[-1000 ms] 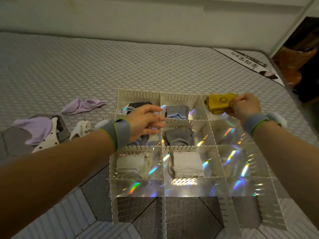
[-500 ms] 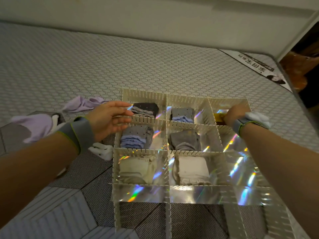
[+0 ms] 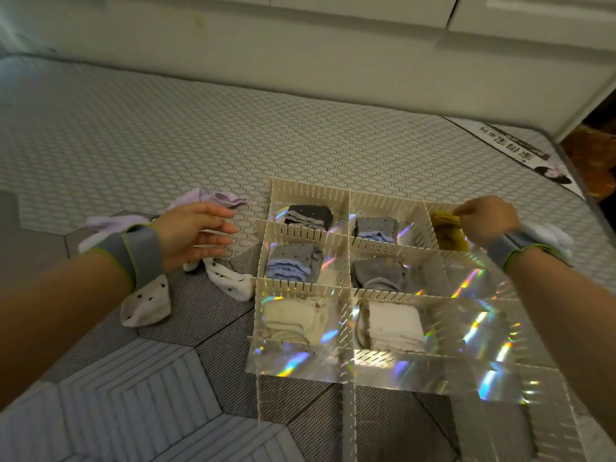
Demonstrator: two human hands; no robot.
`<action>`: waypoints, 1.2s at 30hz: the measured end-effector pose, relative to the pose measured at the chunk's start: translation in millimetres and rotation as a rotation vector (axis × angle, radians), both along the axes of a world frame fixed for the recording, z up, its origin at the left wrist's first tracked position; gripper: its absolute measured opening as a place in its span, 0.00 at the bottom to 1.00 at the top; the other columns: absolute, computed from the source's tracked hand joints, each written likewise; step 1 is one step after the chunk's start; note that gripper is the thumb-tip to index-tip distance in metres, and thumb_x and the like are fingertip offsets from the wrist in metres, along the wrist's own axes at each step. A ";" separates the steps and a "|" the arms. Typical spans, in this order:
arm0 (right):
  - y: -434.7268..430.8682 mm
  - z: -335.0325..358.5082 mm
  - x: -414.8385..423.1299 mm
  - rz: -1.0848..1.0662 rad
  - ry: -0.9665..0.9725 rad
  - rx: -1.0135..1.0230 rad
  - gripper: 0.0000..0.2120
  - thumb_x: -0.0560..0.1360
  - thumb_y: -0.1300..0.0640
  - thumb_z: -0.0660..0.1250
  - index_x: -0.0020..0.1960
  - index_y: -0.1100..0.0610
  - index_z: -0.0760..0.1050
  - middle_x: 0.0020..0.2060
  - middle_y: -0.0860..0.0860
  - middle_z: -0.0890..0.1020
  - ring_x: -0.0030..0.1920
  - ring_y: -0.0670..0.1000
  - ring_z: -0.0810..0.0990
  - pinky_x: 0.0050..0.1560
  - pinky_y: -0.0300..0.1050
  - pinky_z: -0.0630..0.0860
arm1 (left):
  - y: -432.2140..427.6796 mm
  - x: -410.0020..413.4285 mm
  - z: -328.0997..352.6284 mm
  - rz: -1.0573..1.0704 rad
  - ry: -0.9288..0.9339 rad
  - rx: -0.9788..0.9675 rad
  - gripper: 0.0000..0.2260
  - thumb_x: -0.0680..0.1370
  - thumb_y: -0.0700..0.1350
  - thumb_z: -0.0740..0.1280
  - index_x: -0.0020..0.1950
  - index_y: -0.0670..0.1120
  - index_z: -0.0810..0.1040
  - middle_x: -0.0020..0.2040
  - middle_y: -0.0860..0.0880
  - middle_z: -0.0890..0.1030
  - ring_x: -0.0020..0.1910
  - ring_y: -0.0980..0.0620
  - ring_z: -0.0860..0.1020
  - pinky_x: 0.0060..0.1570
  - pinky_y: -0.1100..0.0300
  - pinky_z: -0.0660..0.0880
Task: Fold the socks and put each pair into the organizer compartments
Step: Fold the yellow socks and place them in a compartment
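Organizer (image 3: 308, 195) sits right of centre on the mattress (image 3: 166, 135); six compartments hold folded socks; right hand (image 3: 486, 221), at the upper right, pinches the yellow socks (image 3: 448, 233) in the top right compartment; left hand (image 3: 193, 235), left of centre, hovers with fingers spread above the dotted white socks (image 3: 230, 281) and purple socks (image 3: 216, 198); label (image 3: 520, 151) at the upper right carries unreadable writing.

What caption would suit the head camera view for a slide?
Right hand presses yellow socks into the organizer's far right compartment; open left hand hovers above loose socks.
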State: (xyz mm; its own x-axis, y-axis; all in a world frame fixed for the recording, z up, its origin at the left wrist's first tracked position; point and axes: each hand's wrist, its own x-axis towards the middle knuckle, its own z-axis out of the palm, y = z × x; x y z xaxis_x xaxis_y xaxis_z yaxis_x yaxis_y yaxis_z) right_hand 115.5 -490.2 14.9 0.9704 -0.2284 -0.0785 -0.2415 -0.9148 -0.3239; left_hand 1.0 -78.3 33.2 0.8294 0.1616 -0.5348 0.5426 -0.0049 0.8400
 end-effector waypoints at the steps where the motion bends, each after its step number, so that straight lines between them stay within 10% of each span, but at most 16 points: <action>1: -1.7 2.6 -2.6 -0.020 -0.010 0.029 0.16 0.73 0.68 0.59 0.55 0.59 0.82 0.55 0.60 0.82 0.56 0.62 0.77 0.54 0.47 0.73 | 1.6 -2.1 2.1 -0.003 -0.005 0.006 0.09 0.79 0.37 0.58 0.51 0.46 0.77 0.44 0.46 0.81 0.41 0.50 0.79 0.31 0.63 0.80; 24: -6.3 -32.0 22.8 0.155 0.191 -0.095 0.23 0.73 0.63 0.63 0.68 0.56 0.69 0.58 0.60 0.78 0.56 0.60 0.77 0.51 0.47 0.74 | -11.6 17.3 -14.8 -0.086 0.017 0.015 0.08 0.79 0.39 0.60 0.54 0.45 0.78 0.44 0.46 0.82 0.41 0.49 0.80 0.46 0.55 0.76; 36: -16.7 -41.8 39.2 0.264 0.177 -0.422 0.11 0.67 0.52 0.68 0.48 0.52 0.79 0.51 0.57 0.76 0.50 0.60 0.77 0.49 0.48 0.76 | -16.3 23.9 -27.6 -0.117 0.031 -0.011 0.08 0.79 0.39 0.60 0.50 0.46 0.78 0.43 0.46 0.81 0.40 0.50 0.79 0.40 0.59 0.76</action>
